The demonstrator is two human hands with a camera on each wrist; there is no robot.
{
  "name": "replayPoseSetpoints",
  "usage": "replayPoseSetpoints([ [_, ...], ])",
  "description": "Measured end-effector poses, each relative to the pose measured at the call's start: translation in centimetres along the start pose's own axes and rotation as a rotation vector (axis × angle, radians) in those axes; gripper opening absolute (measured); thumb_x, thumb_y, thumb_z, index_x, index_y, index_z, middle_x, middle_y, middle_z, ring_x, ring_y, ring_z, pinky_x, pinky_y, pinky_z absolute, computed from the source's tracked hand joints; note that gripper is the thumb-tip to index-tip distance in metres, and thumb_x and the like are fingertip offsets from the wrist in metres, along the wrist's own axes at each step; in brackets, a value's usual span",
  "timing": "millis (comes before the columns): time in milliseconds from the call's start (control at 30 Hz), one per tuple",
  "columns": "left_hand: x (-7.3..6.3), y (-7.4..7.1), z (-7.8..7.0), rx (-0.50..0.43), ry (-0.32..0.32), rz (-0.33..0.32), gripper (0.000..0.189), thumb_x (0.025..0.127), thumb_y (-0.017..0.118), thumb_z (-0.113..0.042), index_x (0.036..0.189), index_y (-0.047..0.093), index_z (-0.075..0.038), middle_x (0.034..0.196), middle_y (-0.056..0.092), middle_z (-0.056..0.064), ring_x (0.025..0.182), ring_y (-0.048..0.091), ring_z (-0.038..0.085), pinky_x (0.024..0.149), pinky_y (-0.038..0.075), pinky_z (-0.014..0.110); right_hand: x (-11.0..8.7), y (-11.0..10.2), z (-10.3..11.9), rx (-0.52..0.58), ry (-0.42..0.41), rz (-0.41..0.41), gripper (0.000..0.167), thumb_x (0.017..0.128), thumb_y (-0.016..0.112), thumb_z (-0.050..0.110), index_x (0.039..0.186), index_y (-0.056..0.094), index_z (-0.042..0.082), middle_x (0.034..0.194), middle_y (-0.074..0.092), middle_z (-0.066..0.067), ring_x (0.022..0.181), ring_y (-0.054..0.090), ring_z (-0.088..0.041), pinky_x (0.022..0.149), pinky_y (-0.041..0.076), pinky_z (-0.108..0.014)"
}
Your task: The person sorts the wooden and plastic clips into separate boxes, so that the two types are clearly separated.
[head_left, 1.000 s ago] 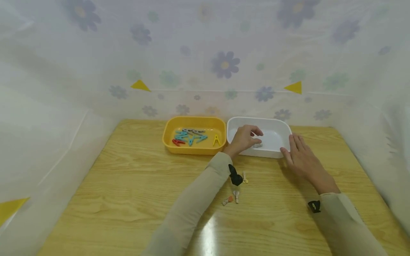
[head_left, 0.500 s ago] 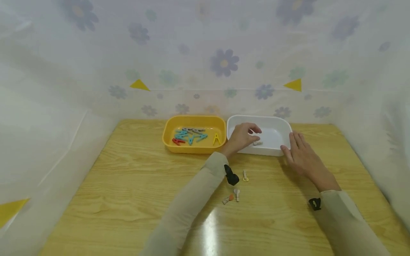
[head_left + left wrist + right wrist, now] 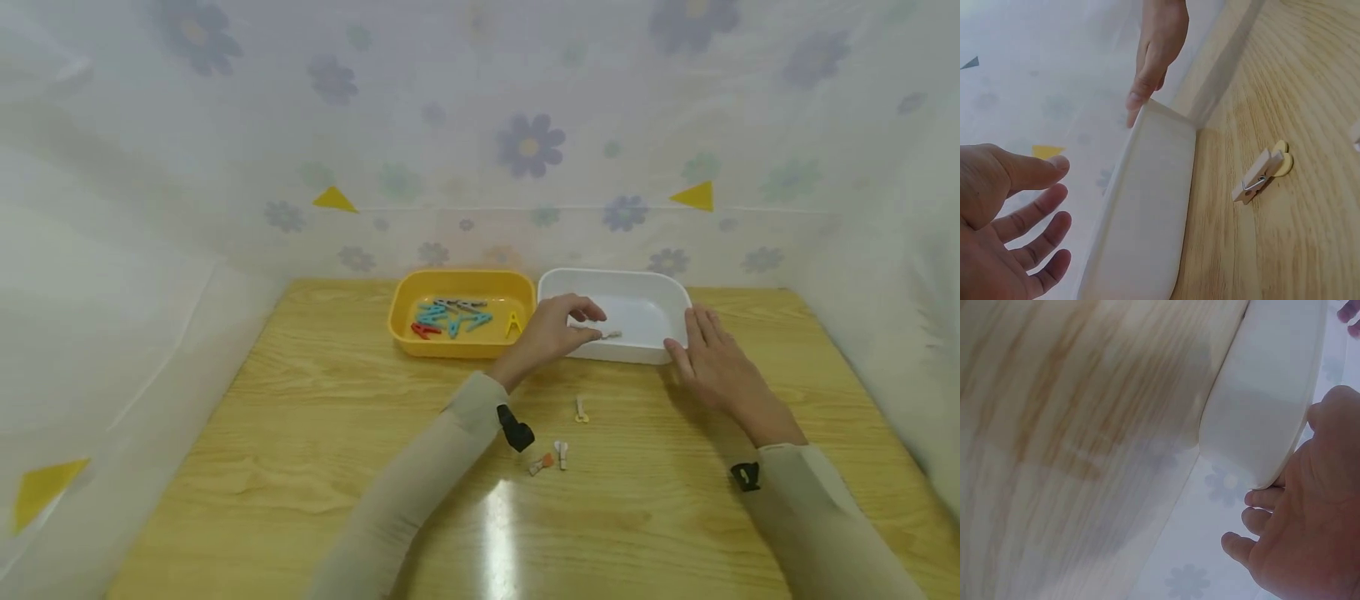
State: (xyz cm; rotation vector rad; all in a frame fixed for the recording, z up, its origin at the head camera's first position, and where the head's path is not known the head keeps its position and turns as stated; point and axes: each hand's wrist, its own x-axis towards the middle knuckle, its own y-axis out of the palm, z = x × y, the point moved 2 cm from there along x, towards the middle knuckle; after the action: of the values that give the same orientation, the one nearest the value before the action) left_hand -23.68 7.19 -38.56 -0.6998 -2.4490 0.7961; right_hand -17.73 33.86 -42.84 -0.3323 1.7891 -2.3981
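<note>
My left hand point(image 3: 553, 329) hovers over the near left part of the white tray point(image 3: 643, 287), thumb and fingers apart and holding nothing. Just beyond its thumb a small pale wooden clothespin point(image 3: 612, 334) lies inside. My right hand point(image 3: 714, 367) rests against the tray's near right corner, its fingers fairly straight along the side and its thumb at the front rim. On the table in front lie a clothespin with a yellow end point(image 3: 1262, 172), one with a whitish end point(image 3: 562, 455) and one with an orange end point(image 3: 542, 463).
A yellow tray point(image 3: 431, 350) stands left of the white one, right beside it. It holds several plastic clothespins: blue, grey, a red one point(image 3: 425, 331) and a yellow one point(image 3: 513, 323). A flower-patterned curtain point(image 3: 465, 150) closes off the back of the wooden table point(image 3: 300, 417).
My left hand has drawn back slightly to the left, so the clothespin in the white tray shows more. My right hand stays at the tray's corner.
</note>
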Motion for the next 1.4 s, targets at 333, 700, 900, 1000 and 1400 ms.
replayPoseSetpoints([
  [333,-3.6,-1.1,-0.4,0.003,0.020,0.050,0.020,0.094,0.077,-0.011,0.113,0.075,-0.007,0.117,0.072,0.002,0.106,0.066,0.022,0.093,0.053,0.029,0.0,-0.3,0.0,0.009,0.018,0.026,0.076,0.113,0.021,0.042,0.156,0.000,-0.017,0.162,-0.002,-0.040,0.150,-0.003,-0.055,0.118,0.011,-0.068],
  [700,-7.9,-1.2,0.4,-0.065,0.053,0.061,0.022,0.092,0.079,-0.009,0.114,0.074,-0.009,0.114,0.073,0.003,0.105,0.067,0.028,0.085,0.056,0.039,0.0,-0.4,-0.2,0.020,0.013,0.028,0.076,0.113,0.020,0.043,0.156,-0.001,-0.016,0.162,-0.006,-0.038,0.151,-0.006,-0.054,0.119,0.008,-0.068],
  [900,-10.0,-0.9,0.9,-0.111,0.014,0.089,0.022,0.091,0.080,-0.008,0.112,0.075,-0.007,0.111,0.075,0.003,0.104,0.067,0.027,0.087,0.055,0.045,0.0,-0.3,-0.3,0.029,0.008,0.013,0.076,0.113,0.023,0.042,0.157,0.000,-0.016,0.163,-0.003,-0.039,0.151,-0.003,-0.054,0.117,0.011,-0.070],
  [1000,-10.9,-0.7,1.0,-0.124,-0.005,0.115,0.021,0.091,0.080,-0.008,0.111,0.075,-0.007,0.111,0.074,0.002,0.103,0.067,0.026,0.087,0.055,0.044,0.1,-0.3,-0.2,0.022,0.005,0.012,0.076,0.113,0.023,0.041,0.156,0.000,-0.017,0.162,-0.004,-0.039,0.151,-0.002,-0.055,0.117,0.012,-0.070],
  [1400,-13.2,-0.6,1.5,-0.126,-0.007,0.182,0.021,0.089,0.081,-0.008,0.109,0.077,-0.004,0.108,0.075,0.003,0.100,0.068,0.025,0.086,0.056,0.040,0.2,-0.5,-0.1,0.026,0.014,0.053,0.076,0.113,0.021,0.041,0.155,-0.002,-0.018,0.161,-0.004,-0.041,0.150,-0.003,-0.056,0.119,0.008,-0.067],
])
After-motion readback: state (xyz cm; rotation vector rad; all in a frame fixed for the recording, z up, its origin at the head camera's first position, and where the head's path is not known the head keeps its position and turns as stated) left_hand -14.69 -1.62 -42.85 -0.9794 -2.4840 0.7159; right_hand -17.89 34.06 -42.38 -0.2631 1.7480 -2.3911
